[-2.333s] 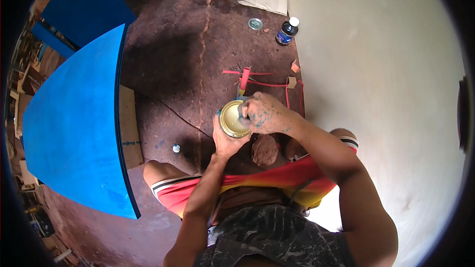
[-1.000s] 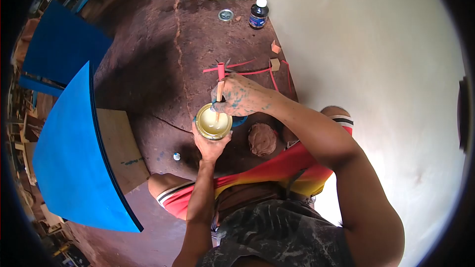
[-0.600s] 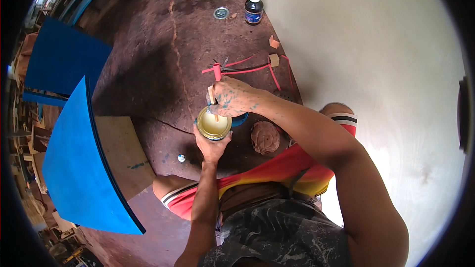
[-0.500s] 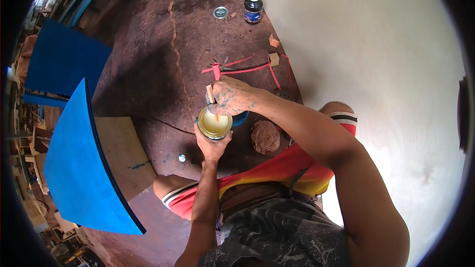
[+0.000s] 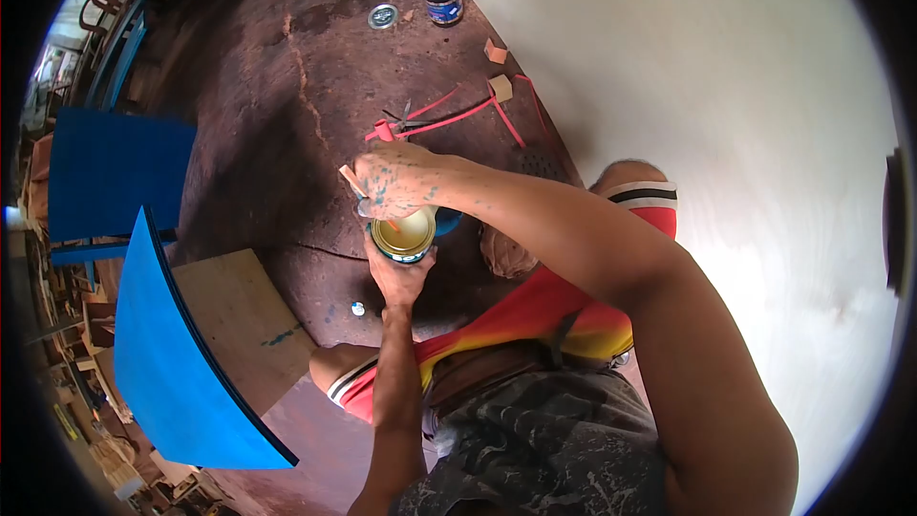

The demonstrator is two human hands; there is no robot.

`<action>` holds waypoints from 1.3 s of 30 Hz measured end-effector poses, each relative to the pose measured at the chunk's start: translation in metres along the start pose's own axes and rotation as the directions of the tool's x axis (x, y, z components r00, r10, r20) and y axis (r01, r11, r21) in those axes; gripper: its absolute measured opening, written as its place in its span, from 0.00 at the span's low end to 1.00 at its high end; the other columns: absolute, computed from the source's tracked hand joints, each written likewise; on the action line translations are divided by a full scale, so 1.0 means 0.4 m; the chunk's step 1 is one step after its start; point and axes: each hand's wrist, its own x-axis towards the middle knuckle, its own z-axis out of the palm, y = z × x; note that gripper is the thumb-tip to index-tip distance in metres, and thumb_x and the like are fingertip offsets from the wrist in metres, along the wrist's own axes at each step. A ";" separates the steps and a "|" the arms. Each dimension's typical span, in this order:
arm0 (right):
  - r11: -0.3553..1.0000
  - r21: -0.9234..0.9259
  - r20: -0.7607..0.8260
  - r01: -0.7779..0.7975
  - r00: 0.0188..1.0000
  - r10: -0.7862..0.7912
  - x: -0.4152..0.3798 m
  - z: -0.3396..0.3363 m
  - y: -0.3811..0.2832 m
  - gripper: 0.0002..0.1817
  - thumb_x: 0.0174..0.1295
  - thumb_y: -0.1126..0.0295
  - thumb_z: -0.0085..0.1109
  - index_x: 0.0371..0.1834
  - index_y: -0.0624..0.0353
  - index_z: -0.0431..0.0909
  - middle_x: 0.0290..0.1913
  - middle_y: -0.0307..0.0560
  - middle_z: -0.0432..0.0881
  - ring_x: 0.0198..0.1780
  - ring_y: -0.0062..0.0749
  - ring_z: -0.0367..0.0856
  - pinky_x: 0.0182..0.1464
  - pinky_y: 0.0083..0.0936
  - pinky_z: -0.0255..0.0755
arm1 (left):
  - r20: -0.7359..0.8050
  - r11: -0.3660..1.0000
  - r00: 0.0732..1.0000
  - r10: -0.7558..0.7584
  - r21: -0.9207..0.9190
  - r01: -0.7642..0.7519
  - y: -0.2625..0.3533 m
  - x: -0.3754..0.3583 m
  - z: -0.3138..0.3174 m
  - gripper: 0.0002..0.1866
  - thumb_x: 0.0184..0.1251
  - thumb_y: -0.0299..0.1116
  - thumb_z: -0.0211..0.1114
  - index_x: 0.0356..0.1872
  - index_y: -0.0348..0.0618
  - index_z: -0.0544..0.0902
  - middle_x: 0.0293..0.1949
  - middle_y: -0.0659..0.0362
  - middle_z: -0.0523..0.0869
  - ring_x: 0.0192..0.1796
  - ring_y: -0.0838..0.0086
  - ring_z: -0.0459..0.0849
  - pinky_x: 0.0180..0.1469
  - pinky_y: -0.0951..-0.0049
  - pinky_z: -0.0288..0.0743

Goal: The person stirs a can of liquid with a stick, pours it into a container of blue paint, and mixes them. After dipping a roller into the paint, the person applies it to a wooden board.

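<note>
While the left hand [image 5: 398,279] grasps the can [image 5: 403,255] from its near side, seemingly to steady it, I watch remotely as the right hand [image 5: 395,178], just above, pinches a wooden stick [image 5: 351,180] slanting into the pale liquid [image 5: 415,228].

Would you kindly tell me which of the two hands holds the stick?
The right hand, blue-green specks on its back, holds the stick; the left hand grips the can instead.

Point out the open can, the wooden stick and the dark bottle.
Open can [image 5: 403,250]: head view, gold rim.
Wooden stick [image 5: 352,181]: head view, upper part.
Dark bottle [image 5: 444,8]: head view, label.
</note>
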 end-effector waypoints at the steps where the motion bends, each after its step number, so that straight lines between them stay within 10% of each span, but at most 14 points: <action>1: 1.000 0.008 0.019 -0.019 1.000 0.019 0.001 -0.003 -0.002 0.17 0.60 0.59 0.70 0.36 0.65 0.88 0.31 0.59 0.89 0.38 0.56 0.92 0.44 0.48 0.84 | -0.012 1.000 1.000 0.009 -0.002 -0.009 -0.003 -0.003 0.001 0.62 0.36 0.39 0.91 0.76 0.33 0.63 0.63 0.43 0.82 0.65 0.50 0.84 0.67 0.54 0.78; 39: 0.998 -0.058 -0.019 0.028 0.999 -0.029 -0.004 0.032 0.015 0.17 0.62 0.61 0.70 0.26 0.66 0.87 0.28 0.61 0.87 0.35 0.58 0.90 0.42 0.48 0.82 | 0.001 0.965 1.000 0.011 0.264 -0.010 -0.060 -0.029 0.024 0.65 0.36 0.36 0.91 0.79 0.37 0.60 0.65 0.39 0.76 0.68 0.40 0.77 0.69 0.46 0.74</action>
